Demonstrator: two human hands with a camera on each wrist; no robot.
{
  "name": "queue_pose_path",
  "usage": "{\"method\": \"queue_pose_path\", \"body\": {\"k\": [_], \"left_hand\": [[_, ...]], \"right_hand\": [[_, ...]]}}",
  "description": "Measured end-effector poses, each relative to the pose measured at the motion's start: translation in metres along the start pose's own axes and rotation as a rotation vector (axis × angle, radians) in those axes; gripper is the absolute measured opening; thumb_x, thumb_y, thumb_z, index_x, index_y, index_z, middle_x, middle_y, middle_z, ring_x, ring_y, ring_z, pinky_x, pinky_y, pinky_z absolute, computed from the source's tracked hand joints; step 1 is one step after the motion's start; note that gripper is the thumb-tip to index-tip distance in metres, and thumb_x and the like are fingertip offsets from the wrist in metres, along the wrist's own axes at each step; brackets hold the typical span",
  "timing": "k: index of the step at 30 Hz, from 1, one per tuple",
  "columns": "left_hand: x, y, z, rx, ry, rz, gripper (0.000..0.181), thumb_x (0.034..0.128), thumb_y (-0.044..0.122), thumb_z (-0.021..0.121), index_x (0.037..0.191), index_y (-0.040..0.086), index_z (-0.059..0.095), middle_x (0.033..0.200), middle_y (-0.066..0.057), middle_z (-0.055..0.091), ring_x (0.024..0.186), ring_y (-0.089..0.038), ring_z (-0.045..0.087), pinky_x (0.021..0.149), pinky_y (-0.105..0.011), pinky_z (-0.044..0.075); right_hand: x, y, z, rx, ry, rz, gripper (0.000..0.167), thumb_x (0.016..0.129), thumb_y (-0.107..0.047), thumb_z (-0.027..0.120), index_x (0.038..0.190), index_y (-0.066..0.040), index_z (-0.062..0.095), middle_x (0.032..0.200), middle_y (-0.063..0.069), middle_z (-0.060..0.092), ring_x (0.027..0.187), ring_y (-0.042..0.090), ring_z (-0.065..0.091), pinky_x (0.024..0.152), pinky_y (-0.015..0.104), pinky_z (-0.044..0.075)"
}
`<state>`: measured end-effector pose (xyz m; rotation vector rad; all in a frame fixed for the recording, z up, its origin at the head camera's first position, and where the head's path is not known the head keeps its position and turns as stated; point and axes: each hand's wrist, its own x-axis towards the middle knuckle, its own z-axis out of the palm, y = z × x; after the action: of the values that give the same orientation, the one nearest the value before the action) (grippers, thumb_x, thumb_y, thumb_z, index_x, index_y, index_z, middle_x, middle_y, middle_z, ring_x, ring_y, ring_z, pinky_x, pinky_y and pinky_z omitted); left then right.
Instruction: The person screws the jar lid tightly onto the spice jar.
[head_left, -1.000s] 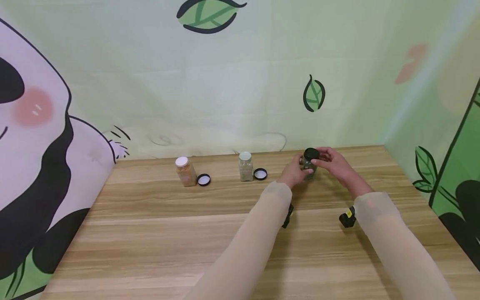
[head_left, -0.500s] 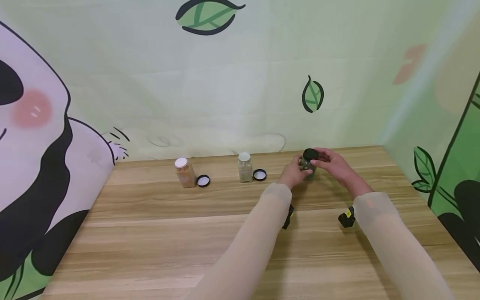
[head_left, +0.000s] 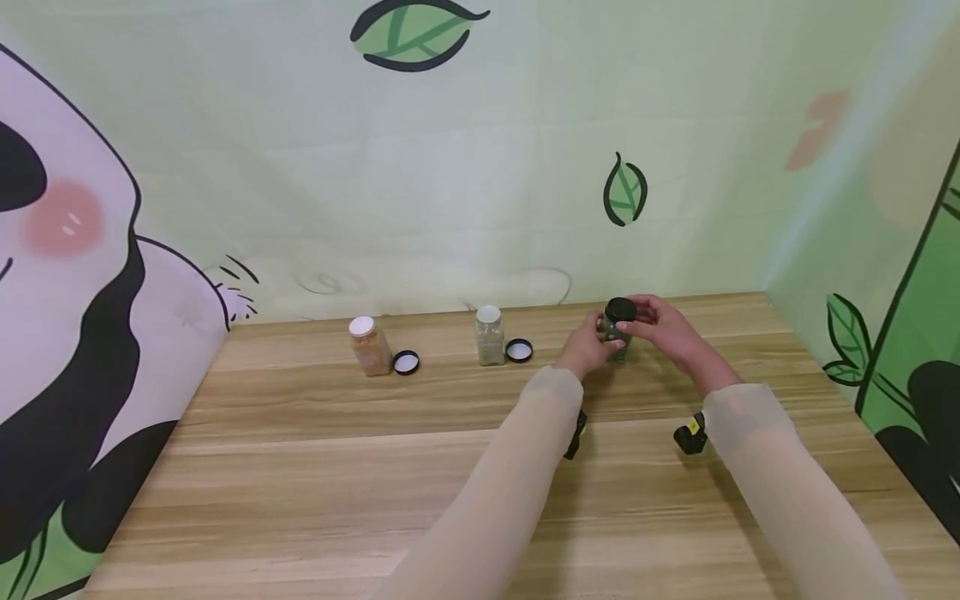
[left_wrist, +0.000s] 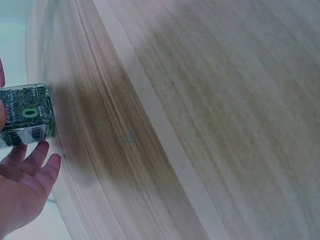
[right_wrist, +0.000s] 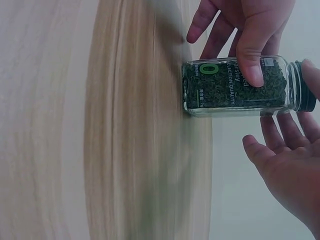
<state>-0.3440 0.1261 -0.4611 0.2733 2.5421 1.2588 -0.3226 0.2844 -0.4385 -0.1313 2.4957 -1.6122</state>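
Note:
A glass jar of dried parsley (right_wrist: pixel 200 90) with a black lid (head_left: pixel 620 309) stands upright near the table's back edge. My left hand (head_left: pixel 587 343) grips its body; in the right wrist view that thumb (right_wrist: pixel 252 70) lies across the label. From the right, my right hand (head_left: pixel 667 329) pinches the lid between thumb and fingers. Only the jar's lower part (left_wrist: pixel 30 112) shows in the left wrist view, with the left fingers (left_wrist: pixel 35 162) reaching behind it. Whether the lid sits loose or tight I cannot tell.
To the left stand a jar of pale contents (head_left: pixel 491 337) and an orange-filled jar (head_left: pixel 372 348), both with white tops. Beside each lies a black-rimmed lid, the nearer one (head_left: pixel 519 350) and the far-left one (head_left: pixel 406 362). A leaf-printed backdrop (head_left: pixel 450 192) rises behind the table (head_left: pixel 300 483).
The right wrist has shifted slightly left while its fingers stay at the lid. The left hand keeps the jar in the same place. The head view has tilted a little.

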Motion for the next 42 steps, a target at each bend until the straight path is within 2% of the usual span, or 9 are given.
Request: {"method": "queue_pose_path", "body": {"k": [5, 12, 18, 20, 24, 28, 33, 37, 42], "left_hand": [[-0.0028, 0.0005, -0.001, -0.003, 0.007, -0.003, 0.063, 0.1002, 0.026, 0.067, 0.156, 0.017, 0.038, 0.153, -0.012, 0.056, 0.141, -0.026, 0.055, 0.116, -0.038, 0.047], [-0.004, 0.0016, -0.0019, -0.008, 0.006, 0.013, 0.064, 0.1002, 0.025, 0.067, 0.156, 0.016, 0.037, 0.152, -0.013, 0.056, 0.139, -0.026, 0.056, 0.114, -0.037, 0.048], [-0.0037, 0.0009, -0.0017, -0.022, 0.002, 0.02, 0.065, 0.1001, 0.024, 0.067, 0.157, 0.017, 0.037, 0.154, -0.012, 0.054, 0.14, -0.026, 0.056, 0.115, -0.038, 0.048], [-0.0043, 0.0013, -0.0026, -0.027, 0.004, 0.019, 0.064, 0.1001, 0.024, 0.067, 0.156, 0.017, 0.037, 0.155, -0.012, 0.053, 0.141, -0.026, 0.055, 0.116, -0.038, 0.047], [-0.0057, 0.0018, -0.0039, -0.029, 0.005, 0.022, 0.064, 0.1003, 0.023, 0.067, 0.156, 0.016, 0.037, 0.155, -0.013, 0.053, 0.141, -0.027, 0.055, 0.116, -0.038, 0.047], [-0.0059, 0.0018, -0.0037, -0.023, 0.003, 0.033, 0.065, 0.1003, 0.023, 0.067, 0.157, 0.015, 0.036, 0.155, -0.014, 0.053, 0.141, -0.028, 0.055, 0.118, -0.038, 0.046], [-0.0046, 0.0018, -0.0043, -0.005, 0.015, 0.033, 0.067, 0.1004, 0.024, 0.067, 0.158, 0.014, 0.035, 0.155, -0.014, 0.054, 0.141, -0.028, 0.054, 0.119, -0.038, 0.045], [-0.0028, 0.0004, -0.0041, -0.005, 0.011, 0.026, 0.067, 0.1004, 0.024, 0.067, 0.158, 0.014, 0.034, 0.154, -0.015, 0.054, 0.142, -0.028, 0.054, 0.119, -0.038, 0.045], [0.0003, -0.0026, -0.0003, -0.025, 0.004, 0.023, 0.067, 0.0995, 0.023, 0.068, 0.157, 0.015, 0.036, 0.154, -0.014, 0.054, 0.142, -0.028, 0.054, 0.119, -0.039, 0.045]], "right_hand": [[0.0007, 0.0005, 0.0015, -0.014, -0.005, -0.007, 0.068, 0.106, -0.017, 0.056, 0.162, 0.001, 0.021, 0.158, 0.034, 0.036, 0.148, 0.048, 0.035, 0.123, 0.062, 0.031], [0.0002, -0.0036, 0.0031, -0.031, 0.039, 0.012, 0.07, 0.105, -0.022, 0.06, 0.158, 0.006, 0.024, 0.159, 0.034, 0.035, 0.149, 0.048, 0.034, 0.123, 0.062, 0.032], [0.001, -0.0026, -0.0005, -0.045, -0.015, -0.006, 0.073, 0.105, -0.02, 0.059, 0.162, 0.001, 0.018, 0.161, 0.034, 0.03, 0.152, 0.049, 0.03, 0.123, 0.064, 0.03], [0.0007, -0.0025, -0.0008, -0.037, -0.022, -0.012, 0.072, 0.105, -0.019, 0.057, 0.161, 0.002, 0.018, 0.162, 0.034, 0.03, 0.152, 0.049, 0.029, 0.123, 0.065, 0.029], [0.0007, -0.0024, 0.001, 0.0, 0.012, 0.005, 0.069, 0.104, -0.018, 0.059, 0.157, 0.008, 0.022, 0.16, 0.035, 0.033, 0.152, 0.048, 0.031, 0.124, 0.062, 0.03], [0.0024, -0.0021, 0.0025, 0.038, 0.029, 0.019, 0.073, 0.104, -0.018, 0.061, 0.158, 0.006, 0.018, 0.161, 0.034, 0.031, 0.152, 0.048, 0.03, 0.125, 0.061, 0.029], [0.0039, -0.0041, 0.0011, 0.008, 0.0, 0.001, 0.07, 0.105, -0.017, 0.058, 0.161, 0.002, 0.021, 0.161, 0.034, 0.031, 0.151, 0.049, 0.031, 0.125, 0.061, 0.029], [0.0031, -0.0045, 0.0008, -0.007, 0.011, 0.011, 0.068, 0.105, -0.016, 0.058, 0.159, 0.005, 0.024, 0.16, 0.034, 0.034, 0.15, 0.048, 0.033, 0.125, 0.06, 0.03], [0.0018, -0.0023, 0.0003, 0.026, 0.028, 0.037, 0.071, 0.103, -0.017, 0.061, 0.157, 0.007, 0.022, 0.16, 0.034, 0.033, 0.151, 0.048, 0.032, 0.126, 0.06, 0.028]]}}
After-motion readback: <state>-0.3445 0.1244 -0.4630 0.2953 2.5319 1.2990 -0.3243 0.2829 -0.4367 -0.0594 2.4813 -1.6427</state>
